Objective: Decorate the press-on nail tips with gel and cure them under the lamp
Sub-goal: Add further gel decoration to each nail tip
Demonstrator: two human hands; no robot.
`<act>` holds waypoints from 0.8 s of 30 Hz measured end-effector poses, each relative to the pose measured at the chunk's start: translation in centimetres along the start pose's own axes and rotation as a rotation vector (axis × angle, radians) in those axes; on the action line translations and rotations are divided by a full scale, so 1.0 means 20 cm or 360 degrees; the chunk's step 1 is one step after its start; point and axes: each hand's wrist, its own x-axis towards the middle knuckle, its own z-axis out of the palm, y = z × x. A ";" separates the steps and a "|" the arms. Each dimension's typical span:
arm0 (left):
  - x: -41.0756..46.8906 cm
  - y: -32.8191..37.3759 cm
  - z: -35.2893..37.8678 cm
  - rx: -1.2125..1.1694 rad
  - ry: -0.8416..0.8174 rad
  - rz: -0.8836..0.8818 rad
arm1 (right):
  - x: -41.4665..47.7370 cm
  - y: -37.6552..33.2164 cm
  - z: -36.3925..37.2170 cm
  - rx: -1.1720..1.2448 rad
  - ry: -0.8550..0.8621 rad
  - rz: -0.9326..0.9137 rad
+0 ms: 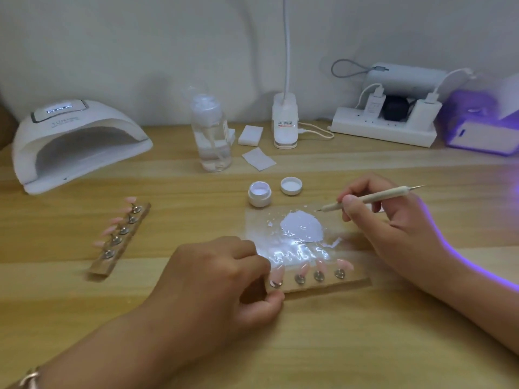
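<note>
Left hand [222,276] pinches nail strip [352,284], right hand [393,231] grips pen [373,196], over wooden table [337,349] by white wall [140,46].

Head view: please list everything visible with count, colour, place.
curing lamp: 1, white, far left
second lamp: 1, purple-lit, far right
pump bottle: 1, clear, back centre
wipes: 2, white, back centre
desk lamp base: 1, white, back
power strip: 1, white, back right
gel jar: 1, white, centre
lid: 1, white, beside jar
palette: 1, clear, holds white gel
holder strips: 2, tan, left and near
nail tips: several, pink, on both strips
dotting tool: 1, beige, right hand
left hand: grips near strip
right hand: holds tool
</note>
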 end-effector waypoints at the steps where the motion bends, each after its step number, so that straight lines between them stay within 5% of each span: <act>1: 0.00 0.00 0.00 -0.0026 0.0010 -0.0016 | 0.00 0.00 0.00 0.0010 -0.0006 0.0008; 13: -0.02 -0.01 0.02 -0.0418 0.0117 -0.0225 | 0.00 0.01 0.01 0.0147 -0.0115 0.0020; 24: 0.01 -0.03 0.06 -0.1375 0.0071 -0.0470 | 0.00 0.04 0.01 0.0076 -0.0183 0.0048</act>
